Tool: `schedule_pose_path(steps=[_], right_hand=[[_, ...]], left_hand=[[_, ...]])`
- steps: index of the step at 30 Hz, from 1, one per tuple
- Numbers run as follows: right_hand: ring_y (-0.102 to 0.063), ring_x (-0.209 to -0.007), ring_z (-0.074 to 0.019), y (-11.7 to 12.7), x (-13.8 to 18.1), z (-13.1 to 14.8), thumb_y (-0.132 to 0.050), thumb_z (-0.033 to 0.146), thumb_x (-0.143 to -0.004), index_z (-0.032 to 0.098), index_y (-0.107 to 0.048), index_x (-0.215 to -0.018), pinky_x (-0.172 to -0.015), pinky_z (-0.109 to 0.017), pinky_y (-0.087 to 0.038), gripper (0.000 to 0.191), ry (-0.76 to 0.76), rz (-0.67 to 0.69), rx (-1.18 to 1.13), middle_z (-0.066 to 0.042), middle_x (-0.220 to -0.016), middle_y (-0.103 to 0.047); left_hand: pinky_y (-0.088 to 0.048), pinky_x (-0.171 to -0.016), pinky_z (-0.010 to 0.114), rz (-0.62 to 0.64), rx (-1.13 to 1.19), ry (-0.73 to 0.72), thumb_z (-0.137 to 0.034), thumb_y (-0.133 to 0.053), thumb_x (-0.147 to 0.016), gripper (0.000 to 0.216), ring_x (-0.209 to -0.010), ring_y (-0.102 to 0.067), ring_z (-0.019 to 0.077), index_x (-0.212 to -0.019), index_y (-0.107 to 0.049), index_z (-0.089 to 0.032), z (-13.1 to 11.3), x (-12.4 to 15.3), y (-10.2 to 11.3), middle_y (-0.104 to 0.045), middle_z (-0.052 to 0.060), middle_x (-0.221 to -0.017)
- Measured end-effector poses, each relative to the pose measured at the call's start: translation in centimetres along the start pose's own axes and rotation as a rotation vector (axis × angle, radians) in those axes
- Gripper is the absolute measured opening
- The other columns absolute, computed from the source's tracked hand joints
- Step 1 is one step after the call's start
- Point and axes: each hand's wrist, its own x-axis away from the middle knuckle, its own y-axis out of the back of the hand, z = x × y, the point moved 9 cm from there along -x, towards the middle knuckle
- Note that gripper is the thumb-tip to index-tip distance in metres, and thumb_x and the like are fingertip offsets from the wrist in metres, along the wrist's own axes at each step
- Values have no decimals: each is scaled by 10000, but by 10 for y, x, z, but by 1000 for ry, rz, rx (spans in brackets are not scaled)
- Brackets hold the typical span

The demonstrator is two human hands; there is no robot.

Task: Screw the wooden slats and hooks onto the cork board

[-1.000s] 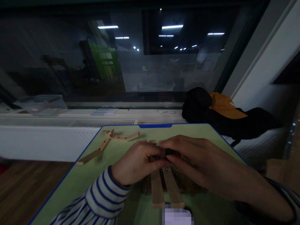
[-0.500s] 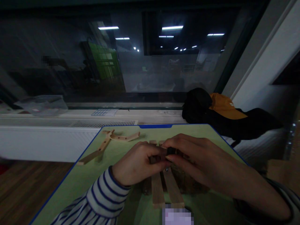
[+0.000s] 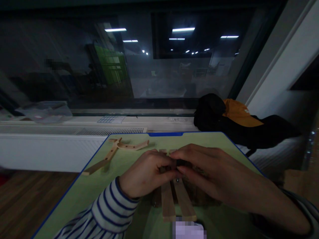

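Two pale wooden slats [image 3: 184, 205] run side by side away from me, their near ends toward the table's front. Over their middle, my right hand [image 3: 216, 174] pinches a small black piece [image 3: 180, 162] between thumb and forefinger. Opposite it, my left hand [image 3: 144, 174] is closed, thumb and forefinger almost meeting the right fingertips; what it grips is hidden. A small shiny metal part [image 3: 177, 180] shows on the right slat, just below the fingertips. Something dark brown, partly covered by the hands, lies under the slats.
A jointed wooden piece with holes [image 3: 115, 148] lies at the table's far left. The green tabletop [image 3: 82, 202] has a blue edge. Beyond it are a radiator [image 3: 50, 149], a clear plastic box [image 3: 47, 111], and an orange cap [image 3: 239, 112] on black cloth.
My right hand has shifted slightly, its fingers now covering more of the black piece. My left hand and the slats stay about where they were.
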Motion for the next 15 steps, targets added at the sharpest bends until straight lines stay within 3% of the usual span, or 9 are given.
schedule_pose_path(steps=[9,15], right_hand=[[-568,-897,-138,-1,0,-3,-458,255,-942,235,-487,-1141,-783,-285,-444,203,-26,13,78,2,-1009,-601],[-572,-873,-133,-1,-1,-8,-457,265,-943,243,-492,-1115,-760,-278,-441,177,-50,-9,48,6,-999,-602]], left_hand=[[-439,-651,224,43,38,10,-309,-519,-914,257,-716,-628,136,-801,-672,-137,2,1,-5,-680,35,-754],[-458,-670,236,-5,116,68,-301,-604,-858,170,-732,-636,144,-875,-703,-164,8,1,-6,-709,22,-796]])
